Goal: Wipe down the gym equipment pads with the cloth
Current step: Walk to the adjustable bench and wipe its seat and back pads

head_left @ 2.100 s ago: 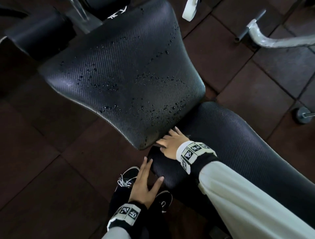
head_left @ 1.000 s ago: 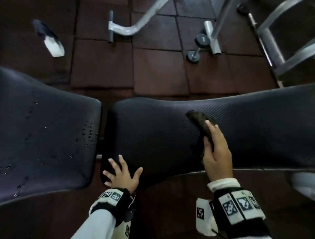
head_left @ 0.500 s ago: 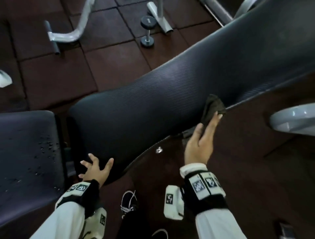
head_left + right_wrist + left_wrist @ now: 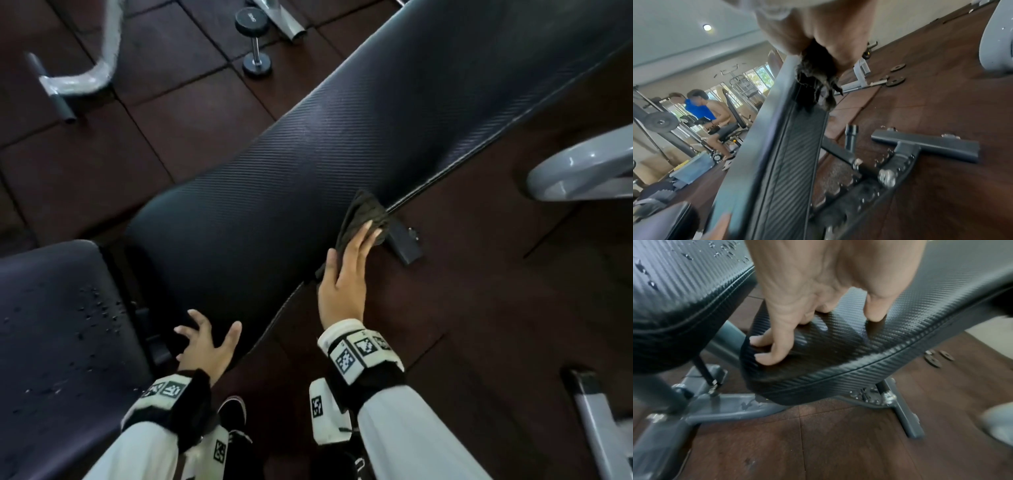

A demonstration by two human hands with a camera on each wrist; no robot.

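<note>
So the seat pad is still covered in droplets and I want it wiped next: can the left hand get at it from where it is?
Probably yes. The left hand rests open on the end of the long back pad, right beside the wet seat pad; only a narrow gap separates them. But the cloth is under the right hand.

The long bench pad (image 4: 342,144) is black vinyl with a fine woven, carbon-fibre-like texture and a dull sheen, as is the droplet-speckled seat pad (image 4: 51,325). The cloth (image 4: 363,212) looks dark, coarse and frayed. The frame (image 4: 731,412) is smooth grey painted metal on matt, rubbery brown floor tiles (image 4: 191,113).
</note>
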